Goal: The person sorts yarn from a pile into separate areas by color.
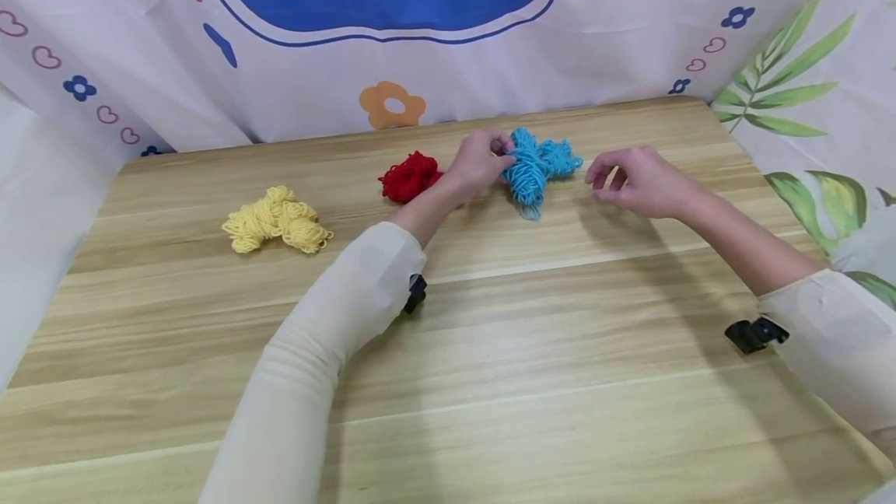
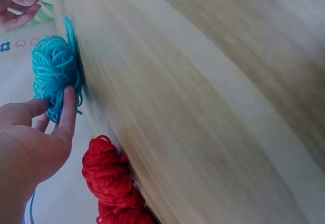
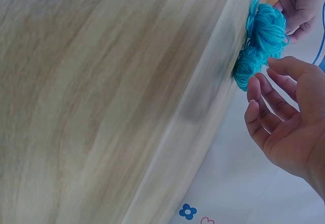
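Observation:
A bundle of blue yarn (image 1: 529, 177), bound at the middle so that lobes stick out, lies toward the back of the wooden table. My left hand (image 1: 481, 159) pinches its left side between thumb and fingertips; the left wrist view shows those fingertips (image 2: 69, 96) on the strands of the blue yarn (image 2: 53, 64). Just right of the bundle, my right hand (image 1: 633, 180) hovers over the table with loosely curled fingers and nothing in them. A red yarn bundle (image 1: 408, 177) sits left of the blue one, partly hidden behind my left hand and forearm.
Farther left on the wooden table (image 1: 490, 379) lies a yellow yarn bundle (image 1: 274, 221). A white printed cloth (image 1: 294, 92) hangs along the table's back edge. Leaf-patterned fabric (image 1: 798, 76) borders the right side. My left forearm stretches across the middle of the table.

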Demonstrator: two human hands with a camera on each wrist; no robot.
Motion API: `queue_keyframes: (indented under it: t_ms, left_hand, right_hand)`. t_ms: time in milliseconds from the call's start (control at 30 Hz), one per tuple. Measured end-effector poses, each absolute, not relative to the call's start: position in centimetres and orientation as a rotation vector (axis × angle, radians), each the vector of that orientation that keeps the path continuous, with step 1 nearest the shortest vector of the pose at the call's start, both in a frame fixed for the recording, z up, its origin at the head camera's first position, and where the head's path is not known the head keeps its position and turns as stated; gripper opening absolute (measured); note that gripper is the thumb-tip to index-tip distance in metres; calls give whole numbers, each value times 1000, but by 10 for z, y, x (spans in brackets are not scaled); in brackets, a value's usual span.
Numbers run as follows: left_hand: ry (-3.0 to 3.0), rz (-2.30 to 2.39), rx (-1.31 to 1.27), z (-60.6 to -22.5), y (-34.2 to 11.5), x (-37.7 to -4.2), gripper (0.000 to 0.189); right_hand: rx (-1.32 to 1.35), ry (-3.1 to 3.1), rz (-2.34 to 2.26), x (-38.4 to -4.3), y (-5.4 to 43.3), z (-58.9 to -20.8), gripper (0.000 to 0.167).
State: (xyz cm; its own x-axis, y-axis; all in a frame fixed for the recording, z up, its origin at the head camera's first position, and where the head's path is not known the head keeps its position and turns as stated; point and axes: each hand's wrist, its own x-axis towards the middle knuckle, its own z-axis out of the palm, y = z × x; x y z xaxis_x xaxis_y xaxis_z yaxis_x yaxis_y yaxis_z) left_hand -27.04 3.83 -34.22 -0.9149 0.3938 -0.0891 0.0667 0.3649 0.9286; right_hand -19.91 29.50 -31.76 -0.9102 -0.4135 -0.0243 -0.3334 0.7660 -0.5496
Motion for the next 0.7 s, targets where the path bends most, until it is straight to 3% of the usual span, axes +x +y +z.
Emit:
queue_keyframes:
  t_ms: [700]
  left_hand:
    - [2329,1477,373,-342,44,-276,23]
  right_hand:
    - [-609,2794,-843,-205,293,-322,14]
